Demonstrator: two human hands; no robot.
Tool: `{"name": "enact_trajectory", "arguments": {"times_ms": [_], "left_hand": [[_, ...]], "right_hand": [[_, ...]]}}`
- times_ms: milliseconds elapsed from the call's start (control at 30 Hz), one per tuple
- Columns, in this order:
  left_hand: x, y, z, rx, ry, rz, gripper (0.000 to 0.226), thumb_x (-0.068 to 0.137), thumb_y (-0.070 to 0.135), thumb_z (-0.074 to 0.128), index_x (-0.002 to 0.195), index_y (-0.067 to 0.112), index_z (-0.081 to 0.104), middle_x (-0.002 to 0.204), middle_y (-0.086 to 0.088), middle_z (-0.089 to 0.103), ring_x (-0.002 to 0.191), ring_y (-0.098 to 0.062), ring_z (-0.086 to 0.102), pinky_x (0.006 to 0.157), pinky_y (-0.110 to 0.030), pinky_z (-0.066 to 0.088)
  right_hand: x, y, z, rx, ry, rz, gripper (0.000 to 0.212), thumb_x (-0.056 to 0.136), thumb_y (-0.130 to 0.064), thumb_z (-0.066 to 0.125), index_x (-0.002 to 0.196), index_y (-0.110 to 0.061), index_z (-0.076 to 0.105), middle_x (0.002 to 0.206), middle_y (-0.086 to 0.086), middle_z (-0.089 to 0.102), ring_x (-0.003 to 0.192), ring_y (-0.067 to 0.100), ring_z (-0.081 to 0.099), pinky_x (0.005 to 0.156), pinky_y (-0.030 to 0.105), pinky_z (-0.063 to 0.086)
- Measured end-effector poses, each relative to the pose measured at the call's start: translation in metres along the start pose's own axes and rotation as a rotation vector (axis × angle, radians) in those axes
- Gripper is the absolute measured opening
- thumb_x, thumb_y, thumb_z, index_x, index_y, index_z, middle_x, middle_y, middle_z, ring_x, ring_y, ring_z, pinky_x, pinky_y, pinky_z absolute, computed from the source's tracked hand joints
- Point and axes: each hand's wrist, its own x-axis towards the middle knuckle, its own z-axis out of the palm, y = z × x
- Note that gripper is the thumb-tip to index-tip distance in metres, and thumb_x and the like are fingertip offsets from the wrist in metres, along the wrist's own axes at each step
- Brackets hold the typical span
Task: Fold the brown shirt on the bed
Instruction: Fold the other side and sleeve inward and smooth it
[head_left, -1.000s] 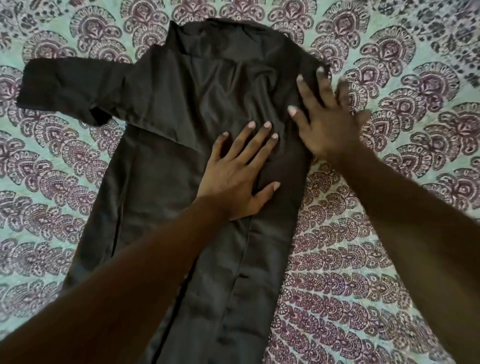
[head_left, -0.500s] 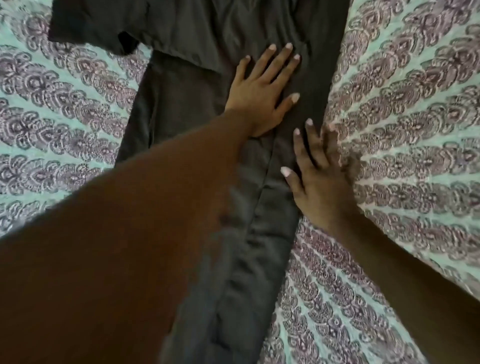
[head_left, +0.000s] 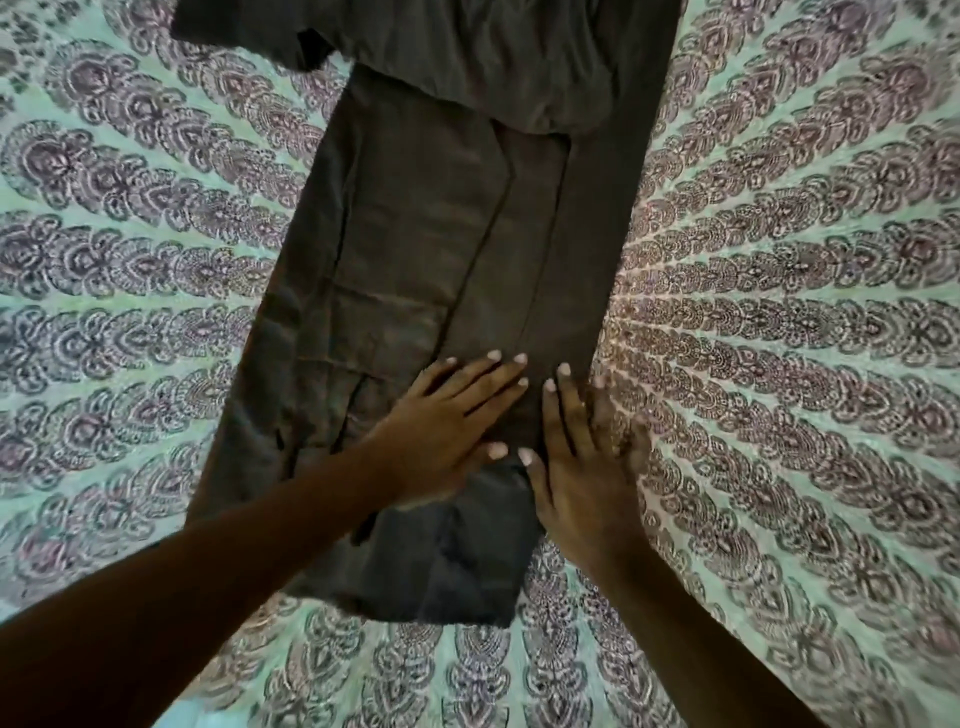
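Observation:
The brown shirt lies flat and lengthwise on the bed, its right side folded inward so a long straight edge runs down its right. One sleeve spreads out at the top left, and the collar end is cut off by the frame's top. My left hand presses flat on the lower part of the shirt, fingers straight. Beside it, my right hand lies flat on the folded right edge, partly on the bedspread. The two thumbs almost touch. The hem sits just below both hands.
A mint-green bedspread with a purple mandala print covers the whole bed around the shirt. Nothing else lies on it in view.
Both hands have slid down the shirt from the chest area to near the hem, staying flat on the cloth. The view has dropped with them, so the collar is out of frame.

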Motion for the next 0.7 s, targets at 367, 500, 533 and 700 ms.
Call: {"name": "enact_trajectory", "arguments": {"times_ms": [367, 500, 533, 700], "left_hand": [[-0.043, -0.005, -0.006, 0.136, -0.158, 0.079, 0.115, 0.079, 0.082, 0.045, 0.164, 0.017, 0.003, 0.173, -0.005, -0.006, 0.160, -0.025, -0.004, 0.124, -0.060, 0.009], [-0.036, -0.021, -0.026, 0.014, -0.018, 0.127, 0.072, 0.098, 0.051, 0.043, 0.161, 0.024, 0.024, 0.172, 0.002, 0.016, 0.159, -0.022, 0.013, 0.122, -0.053, 0.019], [-0.031, -0.029, -0.033, -0.030, 0.036, 0.117, 0.064, 0.100, 0.045, 0.042, 0.159, 0.023, 0.032, 0.170, 0.002, 0.023, 0.157, -0.022, 0.019, 0.120, -0.050, 0.023], [0.005, -0.093, -0.077, -0.194, 0.212, -0.062, 0.054, 0.087, 0.029, 0.052, 0.139, 0.016, 0.055, 0.152, -0.006, 0.049, 0.141, -0.029, 0.045, 0.103, -0.048, 0.044]], "right_hand": [[-0.092, -0.057, 0.018, 0.084, -0.042, -0.114, 0.071, 0.100, -0.055, 0.044, 0.160, -0.023, 0.027, 0.172, 0.005, 0.003, 0.158, 0.028, 0.010, 0.117, 0.063, 0.025], [-0.067, -0.051, -0.001, 0.238, 0.162, -0.125, 0.055, 0.104, -0.044, 0.044, 0.150, -0.014, 0.049, 0.164, 0.011, 0.034, 0.145, 0.025, 0.043, 0.117, 0.047, 0.032], [-0.055, -0.048, -0.007, 0.293, 0.242, -0.123, 0.051, 0.103, -0.039, 0.048, 0.146, -0.010, 0.054, 0.158, 0.013, 0.043, 0.137, 0.026, 0.051, 0.114, 0.043, 0.038], [0.045, -0.045, -0.032, 0.348, 0.512, -0.097, 0.037, 0.093, -0.015, 0.063, 0.127, 0.000, 0.066, 0.135, 0.021, 0.059, 0.122, 0.037, 0.055, 0.109, 0.042, 0.044]]}}
